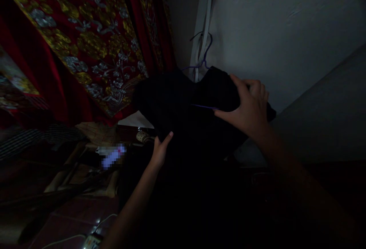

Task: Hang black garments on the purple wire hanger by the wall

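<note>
A black garment [183,123] hangs on a thin purple hanger [210,45], whose hook is caught on a pale strap or strip [204,16] by the wall. My right hand [250,108] grips the garment at its right shoulder, thumb and fingers spread around the cloth; a short purple line of the hanger shows by the thumb tip. Lower down, my left hand [161,150] holds the garment's left side, its thumb on the front and the other fingers hidden by cloth. The garment's lower part fades into darkness, so its length cannot be made out.
A red cloth [100,39] with gold and silver embroidery hangs at the upper left. Below it are a wooden frame [65,169], a pale clog [143,137] and a power strip [93,241] with cords on tiles. A grey wall [286,32] rises behind; the room is dim.
</note>
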`<state>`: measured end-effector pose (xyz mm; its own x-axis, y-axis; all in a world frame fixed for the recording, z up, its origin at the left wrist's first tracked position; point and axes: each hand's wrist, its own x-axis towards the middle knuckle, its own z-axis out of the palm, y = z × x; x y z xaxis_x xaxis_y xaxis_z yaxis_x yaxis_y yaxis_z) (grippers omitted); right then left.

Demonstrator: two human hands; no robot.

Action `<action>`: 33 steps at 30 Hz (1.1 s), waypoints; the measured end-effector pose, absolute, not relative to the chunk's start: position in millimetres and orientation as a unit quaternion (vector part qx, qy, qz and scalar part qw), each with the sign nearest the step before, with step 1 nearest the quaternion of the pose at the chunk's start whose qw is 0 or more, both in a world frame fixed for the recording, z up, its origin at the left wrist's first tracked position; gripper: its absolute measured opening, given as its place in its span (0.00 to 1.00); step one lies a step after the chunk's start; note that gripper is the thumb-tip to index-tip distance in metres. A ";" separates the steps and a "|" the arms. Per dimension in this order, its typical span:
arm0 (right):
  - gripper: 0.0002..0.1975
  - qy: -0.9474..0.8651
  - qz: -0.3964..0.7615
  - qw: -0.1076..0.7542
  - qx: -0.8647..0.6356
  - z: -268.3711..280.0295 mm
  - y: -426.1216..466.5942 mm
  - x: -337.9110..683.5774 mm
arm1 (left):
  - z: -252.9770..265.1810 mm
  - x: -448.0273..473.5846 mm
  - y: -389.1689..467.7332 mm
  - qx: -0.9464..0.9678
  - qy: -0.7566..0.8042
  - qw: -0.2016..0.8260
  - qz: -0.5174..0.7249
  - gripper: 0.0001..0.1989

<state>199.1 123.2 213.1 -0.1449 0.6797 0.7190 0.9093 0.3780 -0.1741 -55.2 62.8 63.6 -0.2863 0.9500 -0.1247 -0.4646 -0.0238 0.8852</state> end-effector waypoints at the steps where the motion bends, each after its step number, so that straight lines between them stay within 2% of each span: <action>1: 0.54 -0.746 -0.150 0.375 -0.530 213.3 123.3 198.9 | 61.9 -53.6 61.9 0.267 0.454 0.529 0.665 0.26; 5: 0.53 -0.761 -0.137 0.399 -0.493 209.6 121.3 200.7 | 51.9 -50.6 55.7 0.242 0.464 0.523 0.672 0.28; 8: 0.41 -0.761 -0.083 0.451 -0.458 193.8 110.2 199.9 | 40.5 -50.1 46.4 0.224 0.486 0.539 0.650 0.25; 11: 0.29 -0.720 0.077 0.529 -0.443 155.0 86.6 182.8 | 31.3 -45.4 34.8 0.200 0.506 0.540 0.642 0.24; 14: 0.22 -0.584 0.275 0.586 -0.489 93.4 52.4 146.3 | 31.1 -36.2 24.2 0.178 0.510 0.551 0.636 0.25; 17: 0.22 -0.442 0.461 0.583 -0.502 36.1 19.5 109.1 | 38.3 -29.7 17.3 0.167 0.508 0.573 0.621 0.24; 19: 0.25 -0.400 0.511 0.566 -0.509 16.8 8.6 94.7 | 43.7 -29.4 14.3 0.161 0.503 0.570 0.629 0.24; 22: 0.26 -0.397 0.515 0.565 -0.508 21.1 15.6 93.3 | 49.1 -33.6 10.4 0.162 0.499 0.582 0.621 0.26; 28: 0.18 -0.482 0.495 0.568 -0.447 60.4 48.9 104.5 | 53.0 -46.2 1.4 0.172 0.484 0.641 0.571 0.28; 33: 0.24 -0.417 0.496 0.593 -0.477 49.8 35.1 89.7 | 55.0 -55.3 -5.9 0.166 0.467 0.698 0.517 0.27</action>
<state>89.7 35.1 49.8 0.1603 0.9868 0.0215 -0.1903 0.0523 -0.9803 -55.3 -5.9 55.0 0.0299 0.8762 -0.4810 -0.5666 0.4113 0.7140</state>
